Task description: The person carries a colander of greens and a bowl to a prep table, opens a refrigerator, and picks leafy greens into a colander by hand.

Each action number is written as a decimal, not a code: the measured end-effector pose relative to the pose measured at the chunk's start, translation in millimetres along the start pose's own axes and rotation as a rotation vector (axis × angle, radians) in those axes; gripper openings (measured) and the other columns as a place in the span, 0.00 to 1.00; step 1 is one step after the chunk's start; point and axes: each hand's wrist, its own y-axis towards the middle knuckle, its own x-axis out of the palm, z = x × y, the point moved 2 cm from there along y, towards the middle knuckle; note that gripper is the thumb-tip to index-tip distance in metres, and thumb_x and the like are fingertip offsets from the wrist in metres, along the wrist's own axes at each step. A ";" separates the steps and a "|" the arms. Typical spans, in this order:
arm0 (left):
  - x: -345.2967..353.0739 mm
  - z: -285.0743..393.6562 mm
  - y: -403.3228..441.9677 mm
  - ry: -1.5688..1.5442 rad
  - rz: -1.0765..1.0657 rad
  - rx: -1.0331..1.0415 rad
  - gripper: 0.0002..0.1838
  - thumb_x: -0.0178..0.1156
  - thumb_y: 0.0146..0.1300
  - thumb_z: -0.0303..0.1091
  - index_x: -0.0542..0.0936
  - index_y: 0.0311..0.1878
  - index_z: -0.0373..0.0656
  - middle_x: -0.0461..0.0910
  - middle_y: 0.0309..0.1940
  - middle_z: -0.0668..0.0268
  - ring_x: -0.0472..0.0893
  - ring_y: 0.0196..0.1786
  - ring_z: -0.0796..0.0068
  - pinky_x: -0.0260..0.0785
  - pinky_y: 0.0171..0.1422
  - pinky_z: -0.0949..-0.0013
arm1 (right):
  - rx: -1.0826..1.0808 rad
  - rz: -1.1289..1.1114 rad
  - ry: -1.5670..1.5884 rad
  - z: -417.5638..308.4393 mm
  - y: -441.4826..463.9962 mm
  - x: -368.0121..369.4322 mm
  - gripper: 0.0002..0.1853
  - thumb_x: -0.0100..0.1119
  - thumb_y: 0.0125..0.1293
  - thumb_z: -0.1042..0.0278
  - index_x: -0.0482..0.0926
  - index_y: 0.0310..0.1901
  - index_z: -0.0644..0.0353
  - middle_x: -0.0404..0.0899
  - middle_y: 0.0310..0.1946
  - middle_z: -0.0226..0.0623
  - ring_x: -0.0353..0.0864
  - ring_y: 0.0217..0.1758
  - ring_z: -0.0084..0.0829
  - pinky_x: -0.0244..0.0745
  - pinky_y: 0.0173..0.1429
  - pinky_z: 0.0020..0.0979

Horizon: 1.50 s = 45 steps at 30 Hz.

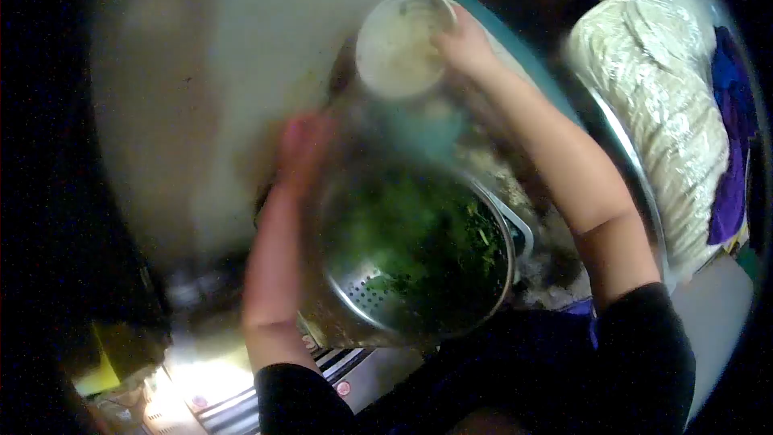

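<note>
At the far side, the right hand [467, 42] pinches the tub [369, 52] by its right rim, likely for a steady one-handed hold, its inside pale and indistinct, while the left hand [304, 143], too blurred to tell its grip, is far-left of the near colander [364, 296] holding greens [423, 238].

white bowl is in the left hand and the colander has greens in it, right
Not quite: the head view shows the white bowl in the right hand, not the left hand. The colander does have greens in it.
</note>
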 end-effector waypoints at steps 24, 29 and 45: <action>-12.8 -295.0 -258.2 -1.086 -0.072 -0.381 0.19 0.56 0.55 0.35 0.75 0.51 0.39 0.80 0.45 0.58 0.79 0.46 0.56 0.71 0.54 0.52 | -0.113 -0.563 0.399 -102.9 -293.1 -66.4 0.26 0.49 0.69 0.54 0.67 0.62 0.65 0.75 0.55 0.44 0.74 0.57 0.34 0.66 0.63 0.34; -79.1 -329.4 -327.9 -1.327 0.097 -0.164 0.21 0.50 0.56 0.37 0.76 0.50 0.36 0.78 0.46 0.54 0.76 0.50 0.54 0.67 0.59 0.52 | -0.276 -0.095 -0.333 -81.1 -305.1 -76.5 0.18 0.60 0.61 0.64 0.76 0.51 0.62 0.80 0.43 0.44 0.81 0.44 0.36 0.75 0.46 0.32; -37.2 -442.9 -351.8 -2.048 -0.293 -0.183 0.31 0.48 0.69 0.50 0.62 0.65 0.35 0.67 0.62 0.51 0.70 0.63 0.64 0.63 0.68 0.60 | -0.916 -0.790 -1.425 -44.0 -398.2 -117.2 0.10 0.52 0.53 0.67 0.74 0.37 0.55 0.74 0.39 0.37 0.71 0.50 0.39 0.66 0.57 0.39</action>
